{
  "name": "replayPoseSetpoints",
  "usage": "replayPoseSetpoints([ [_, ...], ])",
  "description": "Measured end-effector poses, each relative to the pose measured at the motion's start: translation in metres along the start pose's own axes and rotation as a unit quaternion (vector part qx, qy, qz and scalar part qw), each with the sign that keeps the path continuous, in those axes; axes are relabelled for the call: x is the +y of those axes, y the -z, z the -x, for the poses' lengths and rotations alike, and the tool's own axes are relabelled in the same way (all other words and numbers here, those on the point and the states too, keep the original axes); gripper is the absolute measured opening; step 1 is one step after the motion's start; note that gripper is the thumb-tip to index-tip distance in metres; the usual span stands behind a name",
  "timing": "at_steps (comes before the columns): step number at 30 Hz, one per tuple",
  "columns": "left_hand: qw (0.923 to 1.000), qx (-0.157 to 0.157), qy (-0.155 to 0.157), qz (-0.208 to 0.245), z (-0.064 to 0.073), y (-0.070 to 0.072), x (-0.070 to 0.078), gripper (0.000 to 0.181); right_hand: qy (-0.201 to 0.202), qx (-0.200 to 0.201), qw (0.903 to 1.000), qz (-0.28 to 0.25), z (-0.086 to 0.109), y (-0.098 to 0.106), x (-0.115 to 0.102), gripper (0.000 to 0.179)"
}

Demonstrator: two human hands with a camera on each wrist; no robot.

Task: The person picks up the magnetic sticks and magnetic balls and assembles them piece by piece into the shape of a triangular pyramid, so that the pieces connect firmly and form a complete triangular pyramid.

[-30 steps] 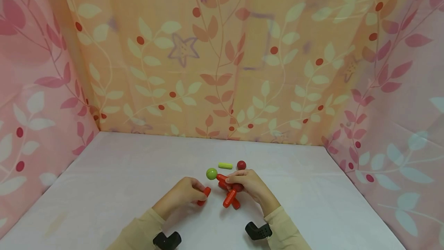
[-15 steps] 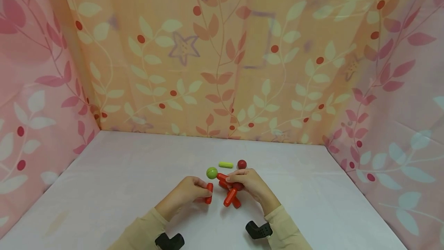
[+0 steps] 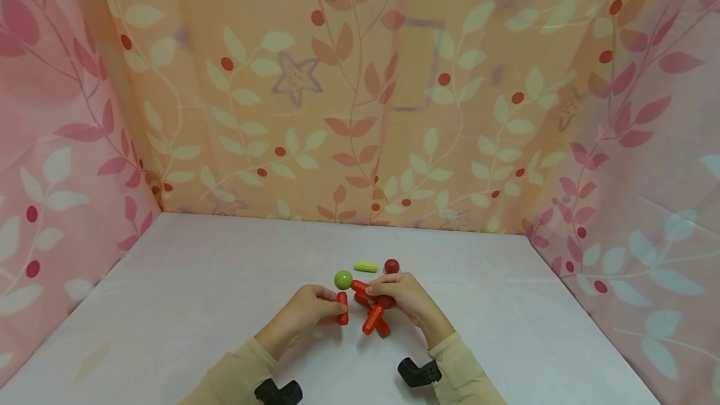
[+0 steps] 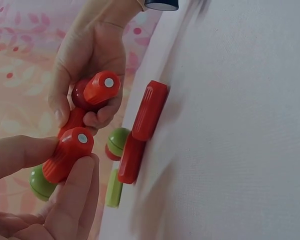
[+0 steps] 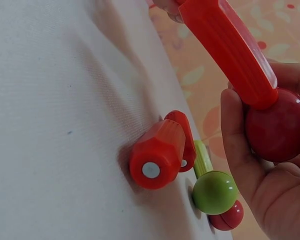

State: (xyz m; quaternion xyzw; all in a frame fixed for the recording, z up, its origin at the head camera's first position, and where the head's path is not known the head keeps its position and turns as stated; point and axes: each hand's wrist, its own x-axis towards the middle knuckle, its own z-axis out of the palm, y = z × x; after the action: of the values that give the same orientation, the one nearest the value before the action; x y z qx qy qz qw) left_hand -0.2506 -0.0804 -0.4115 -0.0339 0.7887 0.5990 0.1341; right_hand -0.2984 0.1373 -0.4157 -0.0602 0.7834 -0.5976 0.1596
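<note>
In my right hand [image 3: 410, 299] I hold a dark red ball [image 5: 277, 125] between thumb and fingers, with red rods joined to it. One red rod [image 3: 373, 319] points toward me; another red rod [image 3: 360, 287] reaches left toward a green ball [image 3: 343, 280]. My left hand [image 3: 306, 308] pinches a separate ridged red rod [image 4: 65, 155] between thumb and fingers, just left of that group. A pale metal disc [image 4: 82, 138] shows on the rod's end. In the left wrist view this rod overlaps the green ball and the other hand's rod.
Two red rods [image 4: 150, 110] lie on the white table [image 3: 225, 255] beneath my right hand. Farther back lie a light green rod [image 3: 365, 267] and a red ball [image 3: 392, 266]. A second green ball [image 5: 215, 192] rests near that red ball. Patterned cloth [image 3: 349, 111] hangs around the table.
My left hand has moved slightly right, closer to the right-hand group, and its red rod has turned from a slant to nearly straight away from me. My right hand stays in place.
</note>
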Motion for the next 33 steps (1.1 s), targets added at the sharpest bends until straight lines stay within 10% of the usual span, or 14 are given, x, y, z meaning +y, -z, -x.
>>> replayPoseSetpoints([
  [33, 0.9997, 0.007, -0.009, 0.023, -0.0021, 0.0052, 0.0001, 0.041, -0.004, -0.028, 0.9992, -0.029, 0.0012, 0.0013, -0.0018, 0.031],
])
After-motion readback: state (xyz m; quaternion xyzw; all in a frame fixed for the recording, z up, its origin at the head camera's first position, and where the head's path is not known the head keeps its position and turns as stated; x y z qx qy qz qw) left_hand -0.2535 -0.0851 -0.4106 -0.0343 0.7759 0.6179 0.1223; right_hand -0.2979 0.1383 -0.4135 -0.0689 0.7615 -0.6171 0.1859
